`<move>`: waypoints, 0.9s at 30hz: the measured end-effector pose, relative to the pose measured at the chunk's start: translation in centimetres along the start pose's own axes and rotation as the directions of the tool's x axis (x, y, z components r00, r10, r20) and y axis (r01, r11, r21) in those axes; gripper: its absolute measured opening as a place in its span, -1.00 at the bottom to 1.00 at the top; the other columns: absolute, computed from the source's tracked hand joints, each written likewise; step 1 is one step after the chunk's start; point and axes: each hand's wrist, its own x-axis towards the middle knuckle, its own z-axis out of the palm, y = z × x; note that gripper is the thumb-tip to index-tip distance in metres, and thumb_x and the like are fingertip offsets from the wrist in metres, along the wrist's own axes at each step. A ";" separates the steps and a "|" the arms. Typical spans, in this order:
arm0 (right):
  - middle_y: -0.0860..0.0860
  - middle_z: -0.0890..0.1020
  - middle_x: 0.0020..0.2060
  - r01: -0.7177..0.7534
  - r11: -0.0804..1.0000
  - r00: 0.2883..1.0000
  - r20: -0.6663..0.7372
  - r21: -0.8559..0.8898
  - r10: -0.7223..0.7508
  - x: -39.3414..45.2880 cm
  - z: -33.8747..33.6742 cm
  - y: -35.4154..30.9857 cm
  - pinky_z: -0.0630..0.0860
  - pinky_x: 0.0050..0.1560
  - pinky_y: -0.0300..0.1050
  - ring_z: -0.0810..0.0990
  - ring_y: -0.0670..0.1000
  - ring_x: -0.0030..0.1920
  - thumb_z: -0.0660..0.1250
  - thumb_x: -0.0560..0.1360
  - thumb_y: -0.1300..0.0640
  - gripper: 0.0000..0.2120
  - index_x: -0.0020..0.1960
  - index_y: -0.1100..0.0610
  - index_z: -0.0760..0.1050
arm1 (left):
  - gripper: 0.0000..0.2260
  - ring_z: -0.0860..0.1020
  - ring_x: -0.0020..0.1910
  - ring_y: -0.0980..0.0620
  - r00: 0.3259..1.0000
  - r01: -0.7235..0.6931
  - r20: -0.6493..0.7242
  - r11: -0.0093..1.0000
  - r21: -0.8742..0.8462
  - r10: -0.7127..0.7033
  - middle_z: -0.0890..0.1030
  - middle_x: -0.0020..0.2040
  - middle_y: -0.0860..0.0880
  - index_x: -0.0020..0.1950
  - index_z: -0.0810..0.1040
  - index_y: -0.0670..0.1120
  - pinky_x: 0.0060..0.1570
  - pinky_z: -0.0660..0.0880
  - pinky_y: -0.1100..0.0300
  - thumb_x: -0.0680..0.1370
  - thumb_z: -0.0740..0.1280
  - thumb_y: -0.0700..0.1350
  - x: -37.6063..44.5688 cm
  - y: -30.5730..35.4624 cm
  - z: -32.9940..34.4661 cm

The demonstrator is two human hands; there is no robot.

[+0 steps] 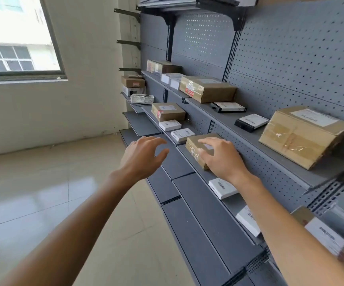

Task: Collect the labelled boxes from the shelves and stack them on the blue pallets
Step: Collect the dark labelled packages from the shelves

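A small brown box (196, 145) on the grey shelf (224, 205) was covered by the spread right hand (220, 155), fingers laid across its top. The left hand (144, 156) was held open just beside it, touching nothing.

two hands (221, 156), seven brown boxes (207, 88), about seven white boxes (170, 125), two black-edged boxes (250, 121), one basket (142, 98)

No print can be read: the white labels (313, 117) on the cardboard boxes (303, 135) (red stickers too) are blurred beyond reading.
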 end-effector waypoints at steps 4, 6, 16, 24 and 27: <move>-0.03 0.57 0.32 -0.038 0.998 0.997 -0.074 -0.055 0.034 4.3 0.5 3.0 0.39 0.38 0.00 0.44 0.00 0.37 0.28 0.59 0.03 -0.66 0.34 0.03 0.55 | -0.66 0.50 0.34 -0.01 0.999 -0.036 0.016 0.999 -0.013 0.036 0.60 0.33 0.04 0.35 0.57 0.05 0.26 0.47 -0.04 0.63 0.29 0.13 4.8 -1.8 3.1; 0.00 0.58 0.31 -0.068 0.996 0.989 -0.135 -0.065 0.059 6.6 0.3 4.8 0.39 0.39 -0.01 0.44 0.01 0.37 0.27 0.59 0.06 -0.66 0.34 0.05 0.55 | -0.65 0.49 0.35 -0.01 0.998 -0.060 0.026 0.998 -0.025 0.061 0.59 0.34 0.05 0.36 0.56 0.06 0.27 0.48 -0.06 0.63 0.28 0.14 7.8 -2.2 4.5; 0.03 0.56 0.34 -0.202 0.967 0.953 -0.261 -0.158 0.157 15.8 -1.1 12.2 0.34 0.39 -0.01 0.41 0.07 0.39 0.28 0.61 0.04 -0.63 0.39 0.09 0.52 | -0.66 0.47 0.37 -0.02 0.972 -0.230 0.033 0.970 -0.078 0.233 0.57 0.36 0.05 0.38 0.54 0.04 0.30 0.47 -0.12 0.63 0.28 0.10 22.8 -0.3 10.1; 0.01 0.56 0.33 -0.370 0.897 0.911 -0.287 -0.241 0.298 18.0 -1.2 16.0 0.40 0.34 0.04 0.42 0.10 0.37 0.31 0.59 0.01 -0.61 0.39 0.08 0.51 | -0.63 0.45 0.38 -0.05 0.945 -0.305 0.081 0.944 -0.127 0.316 0.54 0.39 0.01 0.40 0.51 0.05 0.32 0.44 -0.17 0.62 0.28 0.13 30.7 1.9 16.0; 0.01 0.53 0.37 -0.439 0.850 0.886 -0.298 -0.290 0.356 18.7 -0.6 17.0 0.40 0.32 0.06 0.39 0.10 0.39 0.29 0.58 -0.10 -0.55 0.41 0.06 0.48 | -0.60 0.40 0.43 -0.07 0.929 -0.335 0.116 0.930 -0.149 0.353 0.48 0.44 0.01 0.44 0.47 0.07 0.35 0.42 -0.17 0.62 0.29 0.12 33.4 2.4 18.4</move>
